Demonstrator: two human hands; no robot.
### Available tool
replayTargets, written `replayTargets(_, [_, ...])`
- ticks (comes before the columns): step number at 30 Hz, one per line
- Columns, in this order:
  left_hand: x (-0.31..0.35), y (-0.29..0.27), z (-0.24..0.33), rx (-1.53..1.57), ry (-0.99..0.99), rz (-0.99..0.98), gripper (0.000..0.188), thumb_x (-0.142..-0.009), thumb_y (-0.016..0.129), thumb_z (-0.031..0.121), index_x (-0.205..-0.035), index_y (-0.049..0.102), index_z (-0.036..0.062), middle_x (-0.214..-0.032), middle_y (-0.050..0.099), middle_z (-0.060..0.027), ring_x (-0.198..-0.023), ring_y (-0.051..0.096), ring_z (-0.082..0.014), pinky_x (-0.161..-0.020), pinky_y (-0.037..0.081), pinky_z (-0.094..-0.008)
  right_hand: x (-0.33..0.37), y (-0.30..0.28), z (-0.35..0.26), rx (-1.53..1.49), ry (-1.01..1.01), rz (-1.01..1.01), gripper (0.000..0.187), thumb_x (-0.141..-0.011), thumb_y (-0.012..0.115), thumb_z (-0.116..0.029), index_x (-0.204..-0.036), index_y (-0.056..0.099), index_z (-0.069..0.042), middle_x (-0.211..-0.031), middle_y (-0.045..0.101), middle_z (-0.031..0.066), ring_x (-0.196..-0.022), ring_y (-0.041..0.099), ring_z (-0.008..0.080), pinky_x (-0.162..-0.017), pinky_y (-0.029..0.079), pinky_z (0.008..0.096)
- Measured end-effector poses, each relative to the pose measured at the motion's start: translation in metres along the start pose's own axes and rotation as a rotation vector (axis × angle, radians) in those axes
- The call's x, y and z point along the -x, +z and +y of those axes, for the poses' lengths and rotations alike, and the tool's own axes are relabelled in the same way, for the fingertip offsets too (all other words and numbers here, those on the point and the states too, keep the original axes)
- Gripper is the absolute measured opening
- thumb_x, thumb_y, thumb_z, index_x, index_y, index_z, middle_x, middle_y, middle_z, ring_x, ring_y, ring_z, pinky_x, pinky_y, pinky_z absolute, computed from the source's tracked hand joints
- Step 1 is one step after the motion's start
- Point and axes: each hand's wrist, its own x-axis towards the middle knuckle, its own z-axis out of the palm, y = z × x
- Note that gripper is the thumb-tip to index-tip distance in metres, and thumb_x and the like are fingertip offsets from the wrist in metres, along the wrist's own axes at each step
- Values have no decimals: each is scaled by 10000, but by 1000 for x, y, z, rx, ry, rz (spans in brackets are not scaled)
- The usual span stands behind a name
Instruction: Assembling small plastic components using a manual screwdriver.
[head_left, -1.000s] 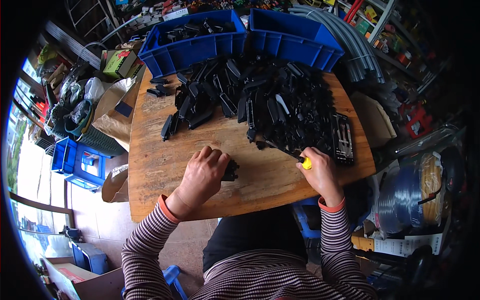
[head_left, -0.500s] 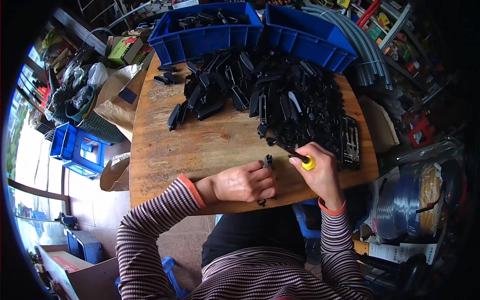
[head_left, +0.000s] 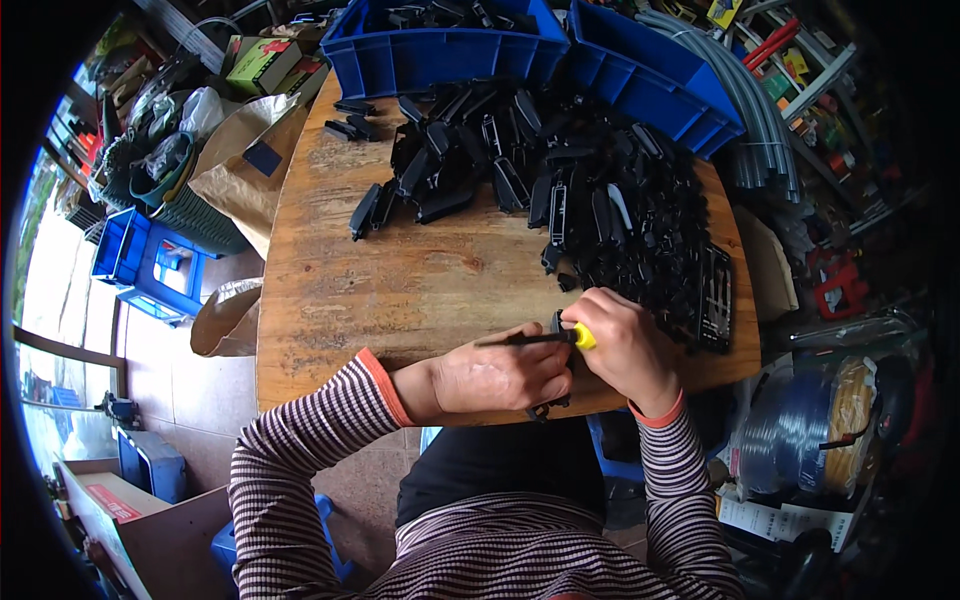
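My left hand grips a small black plastic part at the near edge of the round wooden table. My right hand holds a screwdriver with a yellow handle, its thin shaft lying across the left hand's knuckles and pointing left. The two hands touch each other above the part. A large heap of black plastic parts covers the far and right side of the table, just beyond my right hand.
Two blue bins stand at the table's far edge, one holding black parts. Grey corrugated hoses lie at the right. Brown paper bags, blue crates and a cardboard box sit on the floor at the left.
My left hand has drawn the black part from the table's middle to the near edge. My right hand has swung the screwdriver over it, so the shaft now points left.
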Motion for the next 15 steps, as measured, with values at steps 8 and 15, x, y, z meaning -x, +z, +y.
replayTargets(8, [5, -3, 3, -3, -51, -79, 263, -783, 592, 211, -986, 582, 44, -1130, 629, -122, -1073, 604, -224, -891, 454, -336, -24, -22, 10, -312, 14, 15, 69, -807, 651, -4, -838, 591, -20, -776, 629, 90, -653, 633, 192, -584, 506, 300])
replayTargets(15, [-1, -7, 4, 26, -27, -81, 249, -792, 606, 197, -990, 584, 47, -1180, 611, -153, -1096, 594, -257, -880, 464, -337, -29, 11, -2, -837, 87, 535, 99, -847, 681, -50, -862, 585, -32, -749, 644, 51, -628, 598, 88, -562, 503, 238])
